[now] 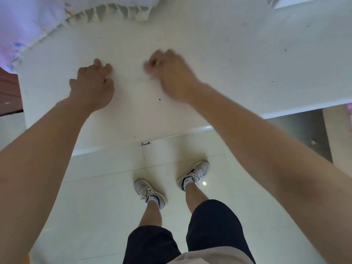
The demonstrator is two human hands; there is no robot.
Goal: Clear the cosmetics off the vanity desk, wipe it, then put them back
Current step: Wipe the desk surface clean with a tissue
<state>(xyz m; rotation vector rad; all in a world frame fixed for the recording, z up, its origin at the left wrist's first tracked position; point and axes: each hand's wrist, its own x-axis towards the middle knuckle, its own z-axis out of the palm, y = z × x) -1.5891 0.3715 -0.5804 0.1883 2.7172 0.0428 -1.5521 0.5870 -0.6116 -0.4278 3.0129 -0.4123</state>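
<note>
- White table [238, 60]: its bare top fills the upper half of the view, marked by a few small dark specks; its front edge runs from lower left to upper right.
- Left hand [93, 86]: rests on the table top left of centre, fingers curled loosely downward with the tips touching the surface; its grip is partly closed and nothing shows in it.
- Right hand [171, 73]: lies on the table just right of the left hand, blurred, with fingers bunched together; whether its grip holds a cloth or anything else cannot be told.
- Cosmetics: none appear on the visible part of the table.
- Fringed cloth [106, 12]: pale, with tassels, lying at the far edge of the table beside a light purple fabric [24, 25] at upper left.
- Metal handle [145, 143]: small, fixed under the front edge of the table.
- Floor [95, 197]: glossy pale tiles under the table.
- Sneakers [150, 193]: white, worn with white socks, both planted on the floor; dark shorts [213, 225] show above them.
</note>
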